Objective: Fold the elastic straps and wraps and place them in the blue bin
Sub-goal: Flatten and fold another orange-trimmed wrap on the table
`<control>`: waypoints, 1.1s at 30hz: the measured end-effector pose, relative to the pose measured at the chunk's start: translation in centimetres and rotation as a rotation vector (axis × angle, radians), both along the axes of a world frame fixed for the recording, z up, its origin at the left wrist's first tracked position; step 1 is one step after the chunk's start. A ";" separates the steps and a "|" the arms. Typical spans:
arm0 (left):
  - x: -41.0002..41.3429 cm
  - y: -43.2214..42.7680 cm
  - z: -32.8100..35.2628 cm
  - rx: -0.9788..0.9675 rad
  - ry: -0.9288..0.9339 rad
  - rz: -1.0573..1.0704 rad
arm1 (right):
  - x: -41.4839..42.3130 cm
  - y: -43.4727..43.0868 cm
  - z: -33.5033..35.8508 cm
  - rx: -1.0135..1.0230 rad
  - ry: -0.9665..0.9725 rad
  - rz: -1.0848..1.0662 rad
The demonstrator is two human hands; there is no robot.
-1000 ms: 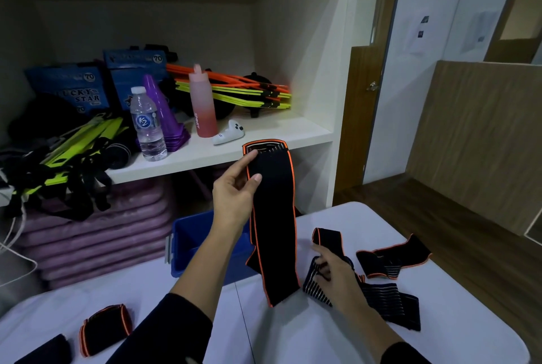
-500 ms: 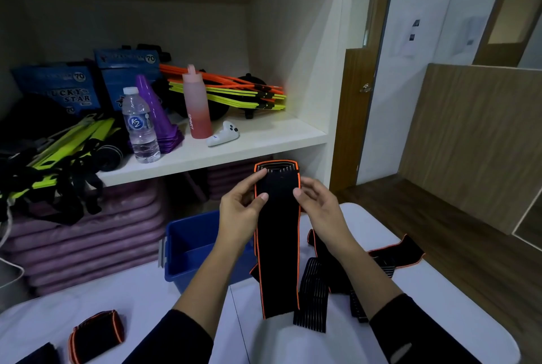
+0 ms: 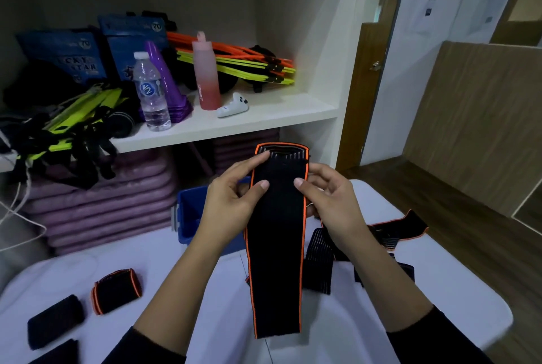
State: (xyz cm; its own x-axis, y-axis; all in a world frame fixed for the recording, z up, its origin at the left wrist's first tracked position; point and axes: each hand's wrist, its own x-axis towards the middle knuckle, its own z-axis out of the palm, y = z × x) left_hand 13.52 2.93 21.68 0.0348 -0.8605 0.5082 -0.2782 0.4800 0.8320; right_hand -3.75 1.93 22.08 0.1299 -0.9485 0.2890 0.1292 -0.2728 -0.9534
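- Item in hand: black elastic wrap (image 3: 275, 261) with orange-piped edges, held upright over the white table (image 3: 205, 290). The ribbed end is uppermost. The plain end trails down toward me, at or just above the tabletop (I cannot tell which).
- Left hand (image 3: 231, 205): thumb pressed on the wrap's front face, fingers curled behind its left edge, forefinger reaching the top hem. A pinch.
- Right hand (image 3: 331, 202): thumb on the front face, fingers curled behind the right edge. Likewise a pinch, level with the left.
- Governing relation: the long axis runs straight down from the fingers and all the slack lies below both grips. I judge the fold must bring the lower end up or the top down.
- Blue bin (image 3: 190, 217): on the table just behind the left hand, which is the nearer one.
- Awaiting: loose straps (image 3: 319, 258) heaped to the right; folded wrap (image 3: 115, 290) to the left.
- Legible: "K2" on the water bottle (image 3: 151, 94); "SPORT" on the pink bottle (image 3: 206, 76); "70" on a blue packet (image 3: 63, 55).
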 end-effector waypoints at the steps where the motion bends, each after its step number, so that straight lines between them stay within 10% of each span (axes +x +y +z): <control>1: 0.4 0.1 -0.4 0.027 0.004 0.001 | 0.4 0.1 -0.4 0.023 0.008 0.002; 12: 1.1 -0.7 -16.1 0.560 -0.227 0.078 | 3.0 -1.5 -19.1 0.407 0.360 -0.220; 33: -0.6 -10.1 -28.1 0.756 -0.556 0.049 | 3.5 -10.0 -28.1 0.552 0.628 -0.299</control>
State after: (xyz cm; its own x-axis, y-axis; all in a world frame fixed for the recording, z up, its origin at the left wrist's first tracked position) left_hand 12.96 -7.12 -6.46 0.0000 -0.9731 -0.2302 -0.7353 -0.1561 0.6596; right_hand -0.26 -8.03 -6.07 -0.1646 -0.9511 -0.2613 -0.4650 0.3084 -0.8298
